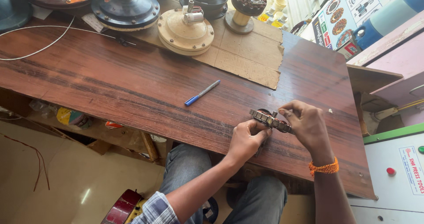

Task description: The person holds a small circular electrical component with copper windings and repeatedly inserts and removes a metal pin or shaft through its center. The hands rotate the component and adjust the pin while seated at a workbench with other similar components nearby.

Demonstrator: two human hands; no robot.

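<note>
Hands meet over the near right part of a long dark reddish-brown wooden table (132, 87), both closed on one thing: a round metal motor stator with a ring of grey slotted teeth (270, 119), held on edge just above the tabletop. The left hand (245, 141) comes up from below with fingers curled and the thumb pressed against the lower left of the ring. The right hand (308, 123) reaches in from the right, fingertips pinching the ring's upper right rim; an orange thread band (324, 167) circles that wrist. Whether the stator touches the wood cannot be told, since the hands hide its underside.

Well apart to the left, a blue pen with a grey barrel (202, 93) lies slantwise on the bare wood. Beyond it a torn sheet of brown cardboard (247, 56) covers the far side of the table, and on it sits a cream round fan motor housing (185, 32). Just beside that, to the left, stands a dark blue round motor housing (126, 8). A thin white wire (44, 47) loops across the table's far left end. At the right edge stands a white machine cabinet with a red button (393, 180)
</note>
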